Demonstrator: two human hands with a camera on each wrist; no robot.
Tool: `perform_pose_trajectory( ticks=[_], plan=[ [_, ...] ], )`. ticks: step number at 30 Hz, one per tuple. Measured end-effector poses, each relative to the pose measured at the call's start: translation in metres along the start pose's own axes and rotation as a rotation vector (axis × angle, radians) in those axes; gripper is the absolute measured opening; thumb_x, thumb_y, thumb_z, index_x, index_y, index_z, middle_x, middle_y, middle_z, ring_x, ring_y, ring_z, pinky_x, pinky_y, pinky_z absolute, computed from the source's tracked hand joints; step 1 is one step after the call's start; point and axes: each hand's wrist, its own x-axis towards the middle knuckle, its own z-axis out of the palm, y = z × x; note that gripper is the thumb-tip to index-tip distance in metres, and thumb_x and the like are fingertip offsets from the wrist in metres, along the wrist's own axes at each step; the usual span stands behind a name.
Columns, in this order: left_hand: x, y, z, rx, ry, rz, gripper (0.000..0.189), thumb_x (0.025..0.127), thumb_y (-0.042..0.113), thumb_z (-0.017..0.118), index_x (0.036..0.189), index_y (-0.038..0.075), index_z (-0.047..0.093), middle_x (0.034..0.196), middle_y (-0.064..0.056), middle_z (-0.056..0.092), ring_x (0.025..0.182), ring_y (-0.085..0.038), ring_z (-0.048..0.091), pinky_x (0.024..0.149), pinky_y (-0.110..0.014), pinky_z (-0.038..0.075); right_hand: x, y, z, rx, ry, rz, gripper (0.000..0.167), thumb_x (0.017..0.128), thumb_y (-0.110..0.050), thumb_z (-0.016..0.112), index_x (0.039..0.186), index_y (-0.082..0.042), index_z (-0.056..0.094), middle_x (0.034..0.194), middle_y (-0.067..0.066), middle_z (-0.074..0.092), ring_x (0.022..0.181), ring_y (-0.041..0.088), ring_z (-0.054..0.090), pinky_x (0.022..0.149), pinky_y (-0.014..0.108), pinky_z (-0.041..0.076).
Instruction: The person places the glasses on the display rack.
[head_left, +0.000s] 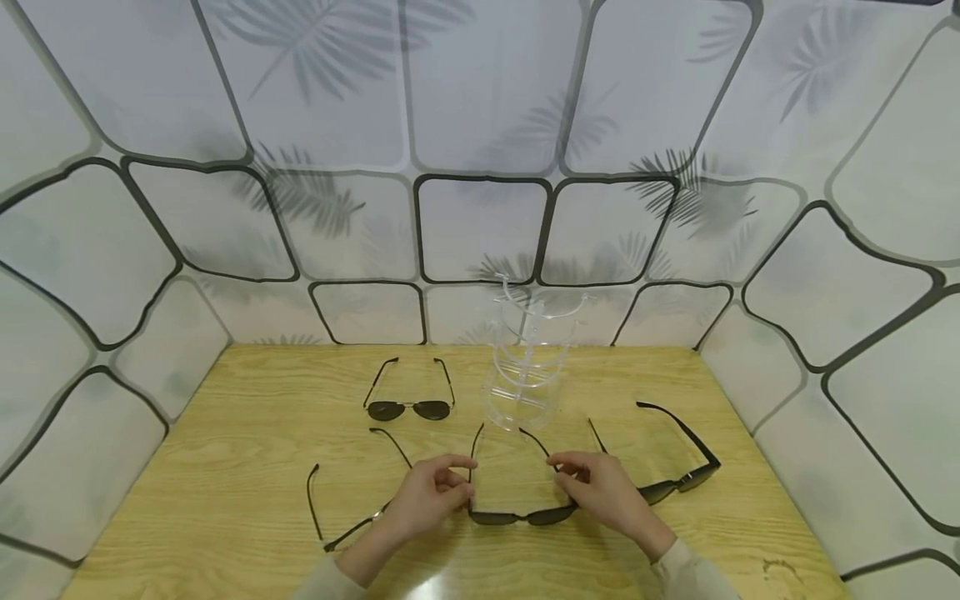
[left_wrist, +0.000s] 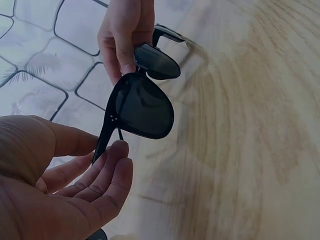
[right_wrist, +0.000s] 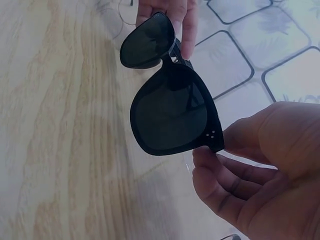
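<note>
Black-framed sunglasses (head_left: 551,516) with dark lenses are held between my two hands, their temples spread and pointing away from me. My left hand (head_left: 426,497) pinches the left temple between thumb and fingers. On the other side, my right hand (head_left: 600,490) pinches the right temple close to its hinge. Both wrist views show the dark lenses (left_wrist: 145,106) large, with three small pale dots at the frame's corner. In the right wrist view the thumb and fingertips of the right hand (right_wrist: 250,170) meet at that corner.
A clear tiered display stand (head_left: 527,367) rises behind the held pair. Aviator sunglasses (head_left: 408,409) lie back left. Thin-framed glasses (head_left: 330,543) lie beside my left hand, partly hidden by it. More black sunglasses (head_left: 697,475) lie to the right. Patterned walls (head_left: 483,225) enclose the wooden table (head_left: 262,400).
</note>
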Motion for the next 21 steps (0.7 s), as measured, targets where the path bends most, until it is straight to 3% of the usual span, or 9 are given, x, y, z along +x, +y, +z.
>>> perform_pose_trajectory(
  ticks=[7, 17, 21],
  plan=[
    [0.005, 0.01, -0.008, 0.01, 0.007, 0.041, 0.038, 0.1, 0.002, 0.068, 0.135, -0.01, 0.062, 0.097, -0.027, 0.075, 0.077, -0.023, 0.074, 0.071, -0.039, 0.064, 0.0, -0.007, -0.005, 0.044, 0.071, -0.004, 0.031, 0.102, -0.011, 0.068, 0.131, 0.0, 0.071, 0.104, 0.016, 0.076, 0.07, 0.006, 0.066, 0.054, 0.026, 0.053],
    [0.023, 0.021, -0.016, 0.042, 0.047, 0.042, 0.035, 0.099, -0.002, 0.067, 0.134, -0.006, 0.065, 0.1, -0.029, 0.075, 0.081, -0.017, 0.074, 0.072, -0.029, 0.063, 0.006, -0.013, -0.005, 0.12, 0.195, 0.048, 0.031, 0.101, -0.009, 0.07, 0.131, -0.001, 0.071, 0.103, 0.015, 0.076, 0.06, 0.008, 0.06, 0.052, 0.025, 0.048],
    [0.031, 0.023, -0.018, 0.064, 0.058, 0.058, 0.031, 0.099, -0.002, 0.066, 0.131, -0.004, 0.068, 0.099, -0.03, 0.074, 0.08, -0.017, 0.073, 0.072, -0.031, 0.062, 0.009, -0.014, -0.004, 0.186, 0.22, 0.077, 0.033, 0.101, -0.007, 0.069, 0.134, 0.0, 0.069, 0.104, 0.02, 0.075, 0.064, 0.011, 0.066, 0.058, 0.031, 0.057]
  ],
)
